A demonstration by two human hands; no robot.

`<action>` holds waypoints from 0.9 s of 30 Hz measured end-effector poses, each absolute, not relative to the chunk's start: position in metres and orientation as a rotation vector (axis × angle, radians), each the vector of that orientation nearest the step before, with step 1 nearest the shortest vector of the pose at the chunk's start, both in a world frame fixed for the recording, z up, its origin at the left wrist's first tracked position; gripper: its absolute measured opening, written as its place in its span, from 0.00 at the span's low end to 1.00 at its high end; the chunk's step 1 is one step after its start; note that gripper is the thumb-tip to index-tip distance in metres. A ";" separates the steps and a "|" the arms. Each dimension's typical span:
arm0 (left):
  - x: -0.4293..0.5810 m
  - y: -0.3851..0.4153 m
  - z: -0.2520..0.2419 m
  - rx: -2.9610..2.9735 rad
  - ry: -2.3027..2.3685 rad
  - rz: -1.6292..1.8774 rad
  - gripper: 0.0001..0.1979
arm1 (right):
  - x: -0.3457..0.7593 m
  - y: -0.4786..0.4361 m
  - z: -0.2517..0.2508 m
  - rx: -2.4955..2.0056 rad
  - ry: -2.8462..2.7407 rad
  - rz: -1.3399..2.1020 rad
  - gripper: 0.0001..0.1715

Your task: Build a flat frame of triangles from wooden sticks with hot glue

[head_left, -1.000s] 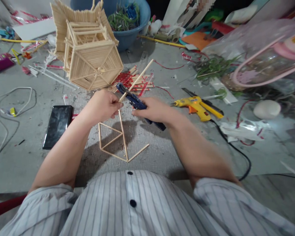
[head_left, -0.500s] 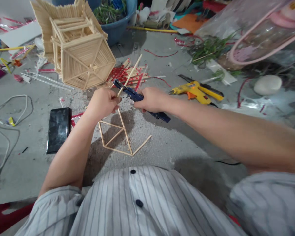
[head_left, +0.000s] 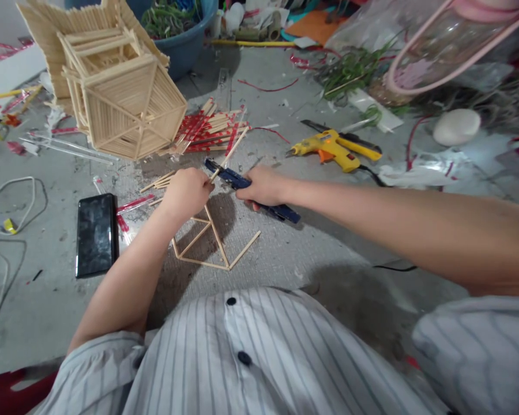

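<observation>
My left hand (head_left: 187, 193) pinches a thin wooden stick (head_left: 236, 147) that slants up and to the right. Closed round a dark blue cutting tool (head_left: 232, 178) is my right hand (head_left: 263, 187); the tool's tip meets the stick just beyond my left fingers. Below the hands lies a flat frame of glued sticks (head_left: 218, 242), partly covered by my left hand, with one stick angling out to the right. A large stick-built structure (head_left: 134, 109) with a hexagonal face stands at the upper left.
A black phone (head_left: 97, 235) lies left of my left forearm. Beyond the hands is a pile of sticks with red wrappers (head_left: 207, 129). A yellow glue gun (head_left: 335, 148) rests at the right, near a white egg-shaped object (head_left: 457, 127). A blue basin (head_left: 184, 49) stands behind.
The view has shifted, so background objects sit further left. Both hands appear slightly lower, still holding the stick and the tool. Loose sticks now show behind my left hand.
</observation>
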State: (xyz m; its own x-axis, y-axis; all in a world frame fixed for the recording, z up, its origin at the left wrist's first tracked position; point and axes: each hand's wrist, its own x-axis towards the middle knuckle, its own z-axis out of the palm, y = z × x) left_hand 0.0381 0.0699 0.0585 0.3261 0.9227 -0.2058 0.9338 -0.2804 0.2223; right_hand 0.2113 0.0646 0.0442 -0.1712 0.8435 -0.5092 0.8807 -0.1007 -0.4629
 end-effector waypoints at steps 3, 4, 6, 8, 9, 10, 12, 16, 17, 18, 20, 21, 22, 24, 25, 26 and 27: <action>0.039 0.071 0.058 2.291 1.649 -0.093 0.13 | 0.212 0.065 0.042 1.983 2.066 -1.190 0.16; 0.039 0.071 0.057 2.294 1.636 -0.100 0.14 | 0.212 0.066 0.041 1.977 2.067 -1.205 0.17; 0.038 0.072 0.055 2.301 1.619 -0.111 0.14 | 0.213 0.068 0.039 1.956 2.074 -1.235 0.17; 0.038 0.074 0.053 2.308 1.610 -0.110 0.14 | 0.213 0.070 0.036 1.933 2.077 -1.272 0.17; 0.037 0.075 0.051 2.311 1.608 -0.112 0.14 | 0.213 0.071 0.035 1.926 2.075 -1.285 0.17; 0.037 0.075 0.050 2.311 1.606 -0.119 0.14 | 0.213 0.071 0.034 1.923 2.071 -1.293 0.17; 0.037 0.077 0.048 2.309 1.604 -0.129 0.14 | 0.213 0.073 0.033 1.933 2.044 -1.324 0.17; 0.038 0.078 0.047 2.317 1.622 -0.153 0.14 | 0.214 0.074 0.031 1.980 1.989 -1.423 0.17; 0.039 0.078 0.048 2.324 1.631 -0.165 0.15 | 0.214 0.073 0.031 1.990 1.975 -1.434 0.17; 0.040 0.078 0.048 2.333 1.637 -0.178 0.15 | 0.214 0.073 0.032 1.992 1.957 -1.455 0.17; 0.042 0.077 0.050 2.351 1.636 -0.205 0.15 | 0.215 0.070 0.036 1.986 1.890 -1.548 0.17; 0.043 0.076 0.050 2.358 1.633 -0.220 0.16 | 0.215 0.069 0.039 1.984 1.843 -1.608 0.17; 0.044 0.075 0.051 2.368 1.627 -0.231 0.16 | 0.216 0.067 0.042 1.984 1.794 -1.664 0.18; 0.046 0.074 0.053 2.386 1.614 -0.243 0.17 | 0.217 0.064 0.050 1.969 1.711 -1.756 0.20; 0.047 0.073 0.054 2.389 1.606 -0.242 0.17 | 0.219 0.062 0.053 1.951 1.679 -1.794 0.21; 0.047 0.072 0.055 2.387 1.595 -0.235 0.17 | 0.221 0.061 0.056 1.922 1.653 -1.836 0.21; 0.048 0.070 0.056 2.382 1.581 -0.231 0.17 | 0.223 0.059 0.058 1.886 1.630 -1.882 0.20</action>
State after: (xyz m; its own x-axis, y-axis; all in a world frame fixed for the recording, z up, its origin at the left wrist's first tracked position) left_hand 0.0481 0.0705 0.0558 0.3910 0.8767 -0.2802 0.9202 -0.3664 0.1377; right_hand 0.2230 0.0592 0.0582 -0.2706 0.6195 -0.7368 0.6409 -0.4552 -0.6181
